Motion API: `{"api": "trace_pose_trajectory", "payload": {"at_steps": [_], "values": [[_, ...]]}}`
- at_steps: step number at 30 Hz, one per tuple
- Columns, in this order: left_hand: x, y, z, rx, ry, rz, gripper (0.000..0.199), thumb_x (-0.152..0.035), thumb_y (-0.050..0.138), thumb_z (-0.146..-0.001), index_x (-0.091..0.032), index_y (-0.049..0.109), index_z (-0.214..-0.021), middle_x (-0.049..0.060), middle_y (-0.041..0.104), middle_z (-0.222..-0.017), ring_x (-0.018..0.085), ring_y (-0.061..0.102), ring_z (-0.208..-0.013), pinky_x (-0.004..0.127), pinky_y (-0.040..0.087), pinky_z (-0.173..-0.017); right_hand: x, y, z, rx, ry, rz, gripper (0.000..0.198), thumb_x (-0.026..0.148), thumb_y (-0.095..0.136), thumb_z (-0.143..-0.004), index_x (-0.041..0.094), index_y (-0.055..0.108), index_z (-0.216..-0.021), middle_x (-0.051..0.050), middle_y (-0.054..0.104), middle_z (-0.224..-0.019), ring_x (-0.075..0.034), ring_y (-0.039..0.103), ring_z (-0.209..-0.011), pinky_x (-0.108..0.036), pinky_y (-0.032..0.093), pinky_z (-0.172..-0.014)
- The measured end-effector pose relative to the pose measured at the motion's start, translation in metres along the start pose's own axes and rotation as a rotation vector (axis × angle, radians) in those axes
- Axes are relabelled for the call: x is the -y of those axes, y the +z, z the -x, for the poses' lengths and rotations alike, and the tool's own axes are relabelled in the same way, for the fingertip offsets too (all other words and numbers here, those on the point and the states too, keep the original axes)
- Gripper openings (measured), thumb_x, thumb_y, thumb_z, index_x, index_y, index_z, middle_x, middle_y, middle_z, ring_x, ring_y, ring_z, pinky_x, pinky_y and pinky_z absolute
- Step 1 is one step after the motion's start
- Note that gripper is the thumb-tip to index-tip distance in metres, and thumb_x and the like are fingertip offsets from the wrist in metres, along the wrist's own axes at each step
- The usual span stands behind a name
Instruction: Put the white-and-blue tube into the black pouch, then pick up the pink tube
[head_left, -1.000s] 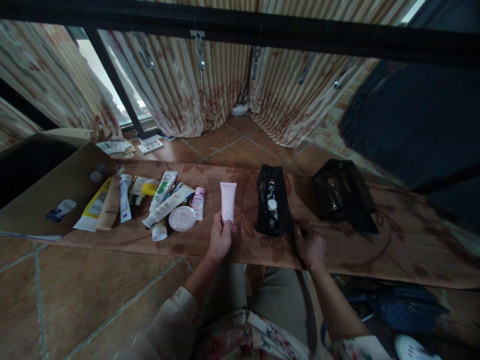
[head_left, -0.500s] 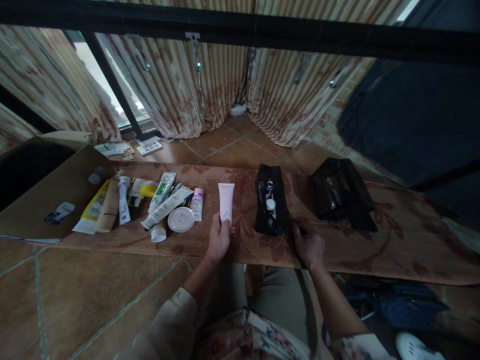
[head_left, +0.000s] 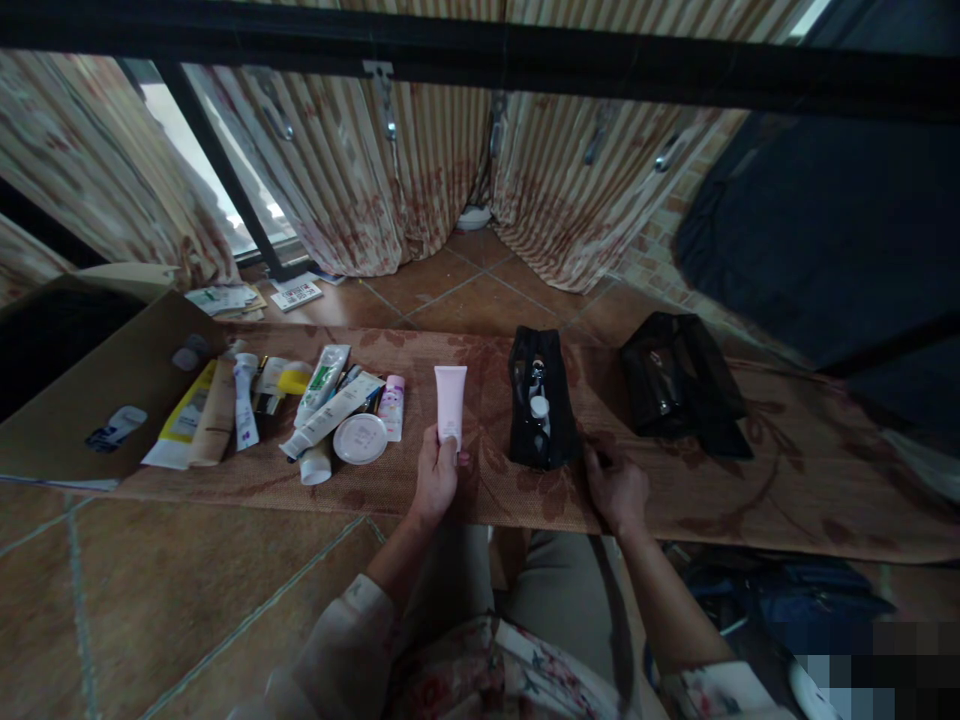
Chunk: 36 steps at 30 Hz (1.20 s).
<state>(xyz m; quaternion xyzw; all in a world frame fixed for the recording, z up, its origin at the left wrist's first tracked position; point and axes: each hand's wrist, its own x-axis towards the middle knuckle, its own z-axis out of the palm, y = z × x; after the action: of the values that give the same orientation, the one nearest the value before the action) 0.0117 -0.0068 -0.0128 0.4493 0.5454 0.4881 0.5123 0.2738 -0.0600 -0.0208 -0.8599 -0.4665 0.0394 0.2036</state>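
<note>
My left hand point(head_left: 437, 478) grips a pale pink squeeze tube point(head_left: 450, 400) by its lower end, holding it upright above the cloth. The flat crimped end points away from me. To its right stands an unzipped black cosmetic bag point(head_left: 564, 400), with small items and a white round cap point(head_left: 539, 407) showing inside. Closed fingers of my right hand point(head_left: 616, 488) are at the near right edge of this bag; their tips are partly hidden in shadow. Left of the tube lie a round white-lidded jar point(head_left: 360, 440), a small pink bottle point(head_left: 391, 408) and a white tube point(head_left: 334, 415).
A patterned brown cloth point(head_left: 480, 490) covers the long, narrow surface. More tubes, including a yellow-and-white tube point(head_left: 182, 420), lie beside a cardboard box point(head_left: 90, 400) at left. A second black mesh bag point(head_left: 679, 385) sits at right. Curtains point(head_left: 337, 180) hang behind.
Almost nothing differs. The whole view has shifted slightly; both hands keep their places, with the pink tube still in my left hand.
</note>
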Motion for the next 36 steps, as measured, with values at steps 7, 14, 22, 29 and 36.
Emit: {"api": "trace_pose_trajectory", "payload": {"at_steps": [7, 14, 22, 29, 36], "values": [[-0.001, 0.0007, 0.0001, -0.006, 0.001, 0.012, 0.018, -0.034, 0.045, -0.084, -0.018, 0.05, -0.093, -0.002, 0.057, -0.075, 0.012, 0.059, -0.059, 0.025, 0.05, -0.058, 0.0017, -0.0018, 0.0, 0.009, -0.001, 0.018, 0.039, 0.049, 0.048, -0.087, 0.02, 0.073, -0.095, -0.009, 0.07, -0.078, -0.019, 0.06, -0.067, -0.026, 0.032, -0.058], [0.0055, -0.0001, -0.0012, 0.007, 0.017, 0.016, 0.018, -0.035, 0.044, -0.085, -0.019, 0.049, -0.092, -0.002, 0.056, -0.074, 0.011, 0.059, -0.059, 0.024, 0.049, -0.057, 0.0028, -0.0025, 0.0001, 0.003, 0.004, -0.006, 0.036, 0.048, 0.049, -0.087, 0.021, 0.073, -0.095, -0.008, 0.071, -0.08, -0.019, 0.06, -0.067, -0.025, 0.031, -0.057], [0.0021, 0.0016, -0.0012, -0.01, -0.002, 0.034, 0.021, -0.036, 0.045, -0.085, -0.019, 0.05, -0.095, -0.001, 0.056, -0.075, 0.011, 0.057, -0.059, 0.023, 0.049, -0.055, 0.0028, -0.0028, 0.0009, 0.007, 0.003, -0.003, 0.038, 0.048, 0.049, -0.087, 0.02, 0.072, -0.099, -0.008, 0.07, -0.079, -0.018, 0.06, -0.066, -0.025, 0.032, -0.057], [0.0003, 0.0015, -0.0005, 0.001, -0.005, 0.036, 0.019, -0.035, 0.044, -0.086, -0.018, 0.049, -0.095, -0.001, 0.056, -0.075, 0.011, 0.057, -0.059, 0.024, 0.049, -0.056, 0.003, -0.0028, 0.0005, 0.001, 0.004, 0.002, 0.038, 0.048, 0.049, -0.087, 0.02, 0.073, -0.097, -0.008, 0.07, -0.08, -0.02, 0.061, -0.071, -0.026, 0.034, -0.06], [-0.0002, 0.0022, -0.001, -0.014, -0.015, 0.036, 0.021, -0.035, 0.044, -0.086, -0.018, 0.05, -0.096, 0.0, 0.057, -0.077, 0.01, 0.057, -0.058, 0.023, 0.049, -0.055, 0.0019, -0.0026, 0.0006, 0.003, -0.008, -0.001, 0.042, 0.05, 0.047, -0.087, 0.02, 0.073, -0.097, -0.009, 0.07, -0.079, -0.019, 0.061, -0.068, -0.027, 0.034, -0.059]]}}
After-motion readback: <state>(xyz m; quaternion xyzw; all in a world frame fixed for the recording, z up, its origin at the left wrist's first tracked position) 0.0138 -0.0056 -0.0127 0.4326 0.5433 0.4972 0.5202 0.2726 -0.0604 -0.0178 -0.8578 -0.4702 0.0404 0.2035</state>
